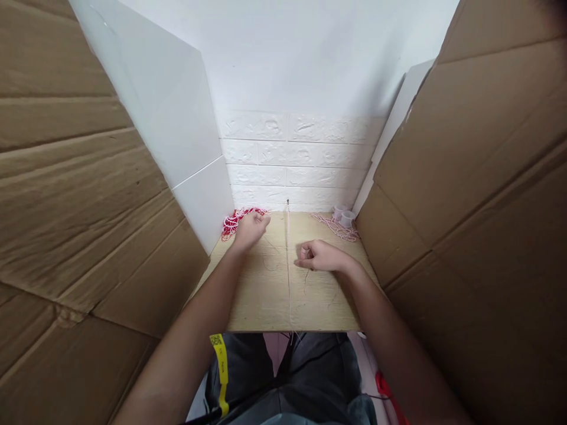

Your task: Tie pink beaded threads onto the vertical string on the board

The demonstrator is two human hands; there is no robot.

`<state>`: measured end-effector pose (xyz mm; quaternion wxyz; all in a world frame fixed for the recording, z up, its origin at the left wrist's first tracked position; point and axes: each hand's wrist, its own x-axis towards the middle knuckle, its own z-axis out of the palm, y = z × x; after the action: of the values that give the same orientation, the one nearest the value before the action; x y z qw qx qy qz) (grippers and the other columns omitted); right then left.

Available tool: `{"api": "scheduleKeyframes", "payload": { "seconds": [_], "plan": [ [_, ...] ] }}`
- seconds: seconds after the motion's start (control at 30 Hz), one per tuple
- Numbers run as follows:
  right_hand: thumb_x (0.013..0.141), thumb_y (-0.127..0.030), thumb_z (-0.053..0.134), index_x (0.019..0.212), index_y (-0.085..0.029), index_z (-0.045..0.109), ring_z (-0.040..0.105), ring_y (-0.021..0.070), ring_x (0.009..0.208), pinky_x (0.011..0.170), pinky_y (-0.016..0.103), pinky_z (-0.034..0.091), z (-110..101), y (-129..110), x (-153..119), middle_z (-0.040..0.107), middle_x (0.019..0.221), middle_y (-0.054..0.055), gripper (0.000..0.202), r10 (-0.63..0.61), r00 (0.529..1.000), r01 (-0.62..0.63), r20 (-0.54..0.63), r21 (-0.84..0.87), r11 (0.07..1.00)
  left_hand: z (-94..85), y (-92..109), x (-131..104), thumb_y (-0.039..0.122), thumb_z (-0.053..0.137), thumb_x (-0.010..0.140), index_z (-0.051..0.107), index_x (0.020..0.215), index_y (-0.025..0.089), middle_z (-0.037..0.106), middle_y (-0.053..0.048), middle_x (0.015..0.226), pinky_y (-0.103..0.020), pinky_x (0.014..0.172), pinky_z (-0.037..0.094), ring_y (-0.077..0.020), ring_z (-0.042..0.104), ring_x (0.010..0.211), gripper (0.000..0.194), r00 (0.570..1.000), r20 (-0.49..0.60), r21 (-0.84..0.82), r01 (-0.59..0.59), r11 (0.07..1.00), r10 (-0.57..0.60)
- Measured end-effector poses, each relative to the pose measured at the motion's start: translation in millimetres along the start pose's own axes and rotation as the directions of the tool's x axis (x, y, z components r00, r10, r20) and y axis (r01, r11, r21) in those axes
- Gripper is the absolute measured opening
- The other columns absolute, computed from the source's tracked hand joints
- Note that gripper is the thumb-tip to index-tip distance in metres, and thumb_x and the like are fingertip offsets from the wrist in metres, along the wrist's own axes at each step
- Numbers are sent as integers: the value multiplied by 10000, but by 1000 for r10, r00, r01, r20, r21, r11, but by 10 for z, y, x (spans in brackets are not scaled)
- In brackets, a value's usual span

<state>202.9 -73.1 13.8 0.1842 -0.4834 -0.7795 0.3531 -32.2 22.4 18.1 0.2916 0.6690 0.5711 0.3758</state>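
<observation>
A pale cord [288,277] runs taut from a small hook [287,202] low on the wall, straight over the wooden board and past its front edge. Left of the cord, my left hand [252,231] is closed in a pinch, with a thin thread [275,245] slanting from it to the cord. My right hand [322,255], on the other side, has thumb and forefinger curled together. A loose thread end [305,282] hangs below those fingers. The tips of both hands are too small to see in detail.
Red and white string [230,225] lies heaped at the board's back left. Pale pink string [339,227] and clear tape rolls [346,218] sit at the back right. Cardboard walls [101,195] flank both sides of the wooden board [257,304].
</observation>
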Motion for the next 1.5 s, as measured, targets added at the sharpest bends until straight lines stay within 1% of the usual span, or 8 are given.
{"api": "scheduleKeyframes", "payload": {
  "seconds": [0.17,0.27,0.37,0.53,0.77,1.03,1.23,1.5],
  "plan": [
    [731,-363,735,680,-183,535,414,97,581,551,246,310,-59,69,-33,522,645,-47,274,24,999,-23,35,-33,999,16,-21,-70,466,564,822,507,559,209,600,-16,578,-292,581,338,-165,523,571,372,964,234,261,-184,948,123],
    [698,-361,768,714,-176,584,456,105,607,564,245,330,-100,152,-40,573,690,-34,262,52,998,-51,43,-15,999,34,-96,-39,458,611,788,564,607,213,636,-24,647,-290,583,335,-178,544,610,309,959,260,356,-200,913,109],
    [675,-378,791,748,-170,632,479,110,613,562,246,332,-150,229,-53,613,720,-21,272,103,994,-101,42,-37,994,12,-152,-1,415,669,741,669,751,216,696,-35,775,-277,606,368,-186,590,678,199,959,271,344,-182,921,88],
    [666,-429,803,745,-169,639,483,110,619,577,246,344,-195,315,-62,614,713,-23,317,100,994,-98,50,-49,994,-57,-187,16,382,756,661,708,861,202,704,-33,813,-264,604,403,-187,620,698,273,921,383,231,-173,957,75],
    [664,-392,798,785,-161,646,496,118,631,566,244,350,-196,343,-61,596,722,-20,302,98,992,-98,76,1,995,-32,-212,34,398,653,804,671,886,223,734,-83,935,-295,662,396,-242,651,850,194,994,109,453,-73,889,26],
    [737,-308,715,788,-155,648,494,114,634,585,244,356,-104,217,-20,597,729,-13,175,61,998,-61,32,-25,998,15,-201,24,540,721,740,657,996,220,723,-80,1011,-295,720,426,-240,655,898,416,974,224,457,-136,879,35],
    [750,-272,675,764,-154,644,503,124,645,600,254,363,-104,250,-29,606,736,4,123,23,1000,-24,17,31,999,-11,-169,2,567,688,780,615,1014,242,715,-64,1114,-308,777,436,-252,648,999,408,992,107,557,-7,830,-64],
    [712,-154,604,801,-183,587,474,110,619,565,231,321,-146,-23,-72,455,673,-43,95,-106,973,165,-206,296,941,19,-198,14,556,658,803,580,974,242,714,-71,1105,-330,771,431,-272,652,1006,366,996,48,556,36,830,-76]
  ]
}}
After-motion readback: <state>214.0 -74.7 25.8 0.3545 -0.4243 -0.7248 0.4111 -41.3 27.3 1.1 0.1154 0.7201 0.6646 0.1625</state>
